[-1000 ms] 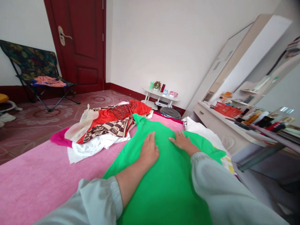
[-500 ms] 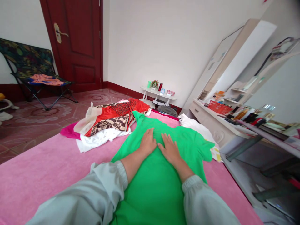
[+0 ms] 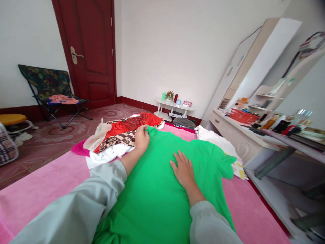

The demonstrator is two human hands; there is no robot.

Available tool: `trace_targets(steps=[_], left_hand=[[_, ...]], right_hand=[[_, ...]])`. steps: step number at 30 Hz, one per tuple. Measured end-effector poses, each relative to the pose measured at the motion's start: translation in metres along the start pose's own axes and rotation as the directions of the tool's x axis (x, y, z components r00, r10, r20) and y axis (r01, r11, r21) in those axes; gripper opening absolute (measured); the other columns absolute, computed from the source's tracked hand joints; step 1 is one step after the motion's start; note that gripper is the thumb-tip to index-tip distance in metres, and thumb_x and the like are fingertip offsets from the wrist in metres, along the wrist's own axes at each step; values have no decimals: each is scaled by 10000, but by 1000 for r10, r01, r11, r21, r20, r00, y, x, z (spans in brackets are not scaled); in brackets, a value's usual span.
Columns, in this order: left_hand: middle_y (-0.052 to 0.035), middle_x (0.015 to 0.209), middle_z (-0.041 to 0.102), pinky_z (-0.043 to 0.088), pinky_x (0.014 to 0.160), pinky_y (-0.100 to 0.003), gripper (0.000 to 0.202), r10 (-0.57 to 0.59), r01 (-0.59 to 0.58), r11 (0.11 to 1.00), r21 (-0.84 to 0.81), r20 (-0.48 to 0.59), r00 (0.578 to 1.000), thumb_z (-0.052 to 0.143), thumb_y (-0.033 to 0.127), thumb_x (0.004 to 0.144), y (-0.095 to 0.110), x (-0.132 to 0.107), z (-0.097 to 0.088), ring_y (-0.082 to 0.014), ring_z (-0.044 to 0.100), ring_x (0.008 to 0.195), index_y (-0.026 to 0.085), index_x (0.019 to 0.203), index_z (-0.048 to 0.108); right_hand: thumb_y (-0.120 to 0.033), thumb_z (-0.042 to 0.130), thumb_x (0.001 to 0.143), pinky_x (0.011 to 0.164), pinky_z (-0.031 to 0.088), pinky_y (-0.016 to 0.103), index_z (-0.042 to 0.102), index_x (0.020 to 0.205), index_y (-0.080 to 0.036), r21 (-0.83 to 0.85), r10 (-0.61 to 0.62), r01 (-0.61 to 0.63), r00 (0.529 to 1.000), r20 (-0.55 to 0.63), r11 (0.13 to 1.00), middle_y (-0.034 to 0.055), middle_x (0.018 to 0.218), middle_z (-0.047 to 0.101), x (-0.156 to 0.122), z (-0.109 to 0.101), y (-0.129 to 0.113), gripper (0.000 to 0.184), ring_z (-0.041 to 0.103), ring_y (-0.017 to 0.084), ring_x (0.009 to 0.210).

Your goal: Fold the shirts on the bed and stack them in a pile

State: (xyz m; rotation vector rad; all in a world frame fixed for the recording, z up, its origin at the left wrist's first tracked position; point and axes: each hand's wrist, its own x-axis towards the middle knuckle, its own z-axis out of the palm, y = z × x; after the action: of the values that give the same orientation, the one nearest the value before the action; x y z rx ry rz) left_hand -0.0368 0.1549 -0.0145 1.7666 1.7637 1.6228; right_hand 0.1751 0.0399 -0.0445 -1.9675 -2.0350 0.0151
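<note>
A bright green garment [image 3: 162, 196] lies spread on the pink bed cover [image 3: 38, 189]. My left hand [image 3: 141, 138] reaches to the garment's far left corner, its fingers curled round the green sleeve end [image 3: 151, 130]. My right hand [image 3: 183, 169] lies flat on the middle of the green cloth with its fingers spread. Both arms wear pale grey sleeves.
A heap of red, checked and white clothes [image 3: 119, 134] lies just left of the green garment. White cloth [image 3: 215, 140] sits at its right. A dressing table [image 3: 243, 132] with a red basket and bottles lines the right. A folding chair [image 3: 53, 91], door and small white stand [image 3: 174, 106] are beyond.
My left hand has slid from the middle of the green garment out to its far left sleeve and closed on it. My right hand stays flat near the centre.
</note>
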Motion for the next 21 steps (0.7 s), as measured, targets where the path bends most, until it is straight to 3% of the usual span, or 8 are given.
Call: trace_targets(steps=[2,5,8,10,16,21], left_hand=[[-125,1154,587,439,917,-334,386,-5,9,987,162,-28,1000,465,120,805,-5,25,-4,-217,558,1071,120,1189,502],[-147,1053,621,459,806,-341,369,-138,85,932,351,130,982,651,266,725,-9,51,-5,-263,597,958,107,1050,577],[-78,806,657,447,720,-306,230,-199,75,916,394,285,938,719,326,659,-9,63,-1,-240,615,806,148,772,626],[-39,713,640,432,698,-273,164,-163,45,930,366,300,940,690,307,690,-7,68,2,-205,605,757,163,699,612],[-50,852,646,437,746,-255,185,-70,2,955,295,222,973,469,291,860,0,83,10,-169,588,792,145,909,573],[-109,969,654,448,817,-299,214,-19,-46,941,335,190,982,473,243,851,-7,93,10,-220,613,910,131,1018,544]], right_hand=[[-502,332,903,1090,198,516,437,1371,-217,8,1,-1,1000,-1,1000,71,1505,279,0,0,0,557,228,288,1381],[-502,337,900,1091,195,517,439,1369,-217,22,3,-3,1000,-4,1000,70,1504,282,0,-1,0,558,233,291,1378],[-502,339,900,1094,191,512,437,1371,-218,35,3,-3,1000,-7,999,67,1504,281,0,-1,1,558,233,288,1378],[-499,343,900,1095,188,509,438,1371,-214,42,4,-4,1000,-8,999,71,1504,281,0,-2,1,559,231,287,1379],[-486,363,902,1097,179,491,447,1362,-220,51,22,-20,1000,-22,999,68,1496,306,-2,-3,-1,538,236,275,1376],[-468,382,906,1096,176,486,454,1354,-215,59,19,-17,999,-39,998,75,1490,319,-2,-2,-2,519,246,271,1371]])
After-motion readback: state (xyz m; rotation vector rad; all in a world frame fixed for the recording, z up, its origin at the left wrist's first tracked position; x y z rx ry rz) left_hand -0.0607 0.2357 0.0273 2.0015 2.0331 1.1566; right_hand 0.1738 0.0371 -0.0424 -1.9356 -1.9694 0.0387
